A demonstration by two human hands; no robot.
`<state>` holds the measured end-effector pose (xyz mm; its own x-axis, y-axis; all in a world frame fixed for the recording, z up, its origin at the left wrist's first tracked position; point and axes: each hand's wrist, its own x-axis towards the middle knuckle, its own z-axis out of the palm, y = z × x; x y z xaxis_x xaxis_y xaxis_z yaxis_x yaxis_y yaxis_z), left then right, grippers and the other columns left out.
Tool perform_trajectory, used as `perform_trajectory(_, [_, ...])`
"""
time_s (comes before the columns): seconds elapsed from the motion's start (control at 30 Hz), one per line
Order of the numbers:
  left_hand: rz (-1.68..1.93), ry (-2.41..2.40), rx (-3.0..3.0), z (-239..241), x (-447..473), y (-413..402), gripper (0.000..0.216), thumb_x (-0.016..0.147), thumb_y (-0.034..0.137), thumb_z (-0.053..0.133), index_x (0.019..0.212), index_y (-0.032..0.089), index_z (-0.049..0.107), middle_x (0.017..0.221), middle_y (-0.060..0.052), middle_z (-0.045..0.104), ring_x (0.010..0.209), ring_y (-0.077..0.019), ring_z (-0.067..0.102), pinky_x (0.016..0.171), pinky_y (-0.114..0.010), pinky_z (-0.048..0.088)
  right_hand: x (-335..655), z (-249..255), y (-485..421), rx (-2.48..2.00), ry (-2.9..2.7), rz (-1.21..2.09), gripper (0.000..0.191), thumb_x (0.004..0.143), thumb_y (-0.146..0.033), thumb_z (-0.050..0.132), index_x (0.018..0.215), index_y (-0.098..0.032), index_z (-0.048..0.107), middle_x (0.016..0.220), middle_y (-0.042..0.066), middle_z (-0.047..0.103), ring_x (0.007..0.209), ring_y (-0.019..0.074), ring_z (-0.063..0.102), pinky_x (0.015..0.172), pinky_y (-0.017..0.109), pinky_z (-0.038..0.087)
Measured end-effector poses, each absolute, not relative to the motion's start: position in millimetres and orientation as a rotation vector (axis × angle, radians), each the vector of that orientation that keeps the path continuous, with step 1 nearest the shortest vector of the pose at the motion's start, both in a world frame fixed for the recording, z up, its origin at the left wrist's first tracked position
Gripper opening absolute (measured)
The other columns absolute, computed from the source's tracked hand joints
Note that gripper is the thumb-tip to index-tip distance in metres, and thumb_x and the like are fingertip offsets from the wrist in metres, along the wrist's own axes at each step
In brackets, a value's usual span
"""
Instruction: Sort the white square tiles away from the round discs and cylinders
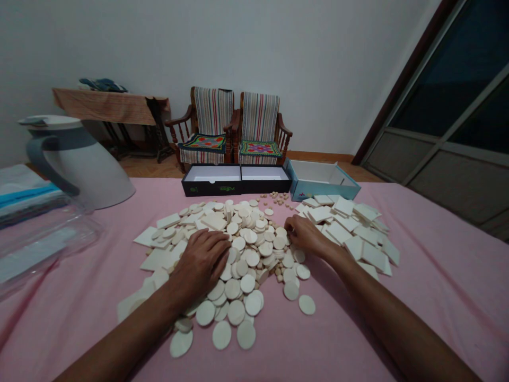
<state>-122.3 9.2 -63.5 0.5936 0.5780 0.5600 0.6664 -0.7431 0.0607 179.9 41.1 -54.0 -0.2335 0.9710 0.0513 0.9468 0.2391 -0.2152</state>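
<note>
A big mixed heap of pale wooden discs point(252, 258) spreads over the pink tablecloth in front of me. My left hand point(203, 259) rests palm down on its left part, fingers laid over the discs. At the heap's right edge, my right hand point(304, 234) has its fingers curled down among discs and small wooden cubes; whatever is at the fingertips is hidden. Pale square tiles point(157, 259) lie mixed in on the left side. A separate pile of square tiles point(352, 225) sits just beyond my right wrist.
Behind the heap stand a black box point(234, 187) with two compartments and a light blue box point(324, 190). Small wooden beads point(278, 198) lie before them. A white jug point(89, 164) and a clear plastic tray point(51, 241) are on the left. Two chairs stand beyond the table.
</note>
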Motion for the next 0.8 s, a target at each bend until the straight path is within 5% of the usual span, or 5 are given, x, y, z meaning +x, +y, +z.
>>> perform_trajectory(0.23, [-0.861,-1.069,-2.662,-64,-122,8,0.020,0.089,0.017,0.050,0.103,0.017,0.065,0.109,-0.010,0.068,0.105,-0.0245,0.059,0.099,-0.051,0.041,185,-50,61,-1.854,-2.241,0.267,0.015,0.069,-0.007,0.057,0.080,-0.015,0.061,0.079,0.005,0.062,0.073,0.0153,0.052,0.064,0.025,0.035])
perform_trajectory(0.4, [-0.860,-1.063,-2.655,-64,-122,8,0.019,0.090,0.016,0.051,0.104,0.017,0.064,0.109,-0.010,0.068,0.105,-0.0241,0.059,0.100,-0.050,0.040,187,-45,67,-1.656,-1.893,0.218,0.020,0.077,-0.007,0.052,0.094,-0.015,0.059,0.096,0.007,0.063,0.074,0.0133,0.058,0.070,0.026,0.043])
perform_trajectory(0.53, [-0.849,-1.059,-2.665,-63,-122,8,0.019,0.090,0.017,0.050,0.104,0.016,0.063,0.109,-0.010,0.067,0.105,-0.0237,0.058,0.100,-0.050,0.040,183,-39,46,-1.594,-2.084,0.441,0.009,0.078,-0.011,0.055,0.083,-0.017,0.059,0.079,0.002,0.062,0.070,0.0139,0.057,0.066,0.026,0.042])
perform_trajectory(0.7, [-0.842,-1.062,-2.660,-63,-123,7,0.019,0.091,0.017,0.050,0.105,0.016,0.063,0.110,-0.010,0.067,0.106,-0.0238,0.057,0.100,-0.049,0.040,179,-35,20,-1.427,-2.410,0.547,0.038,0.071,-0.009,0.063,0.107,-0.019,0.058,0.105,0.006,0.055,0.089,0.0158,0.055,0.079,0.028,0.043])
perform_trajectory(0.8, [-0.846,-1.059,-2.660,-64,-123,8,0.019,0.091,0.016,0.051,0.105,0.016,0.063,0.111,-0.010,0.067,0.107,-0.0238,0.057,0.100,-0.048,0.040,176,-35,17,-1.424,-2.450,0.510,0.037,0.073,-0.006,0.057,0.108,-0.019,0.058,0.109,0.007,0.052,0.089,0.0156,0.053,0.080,0.029,0.042])
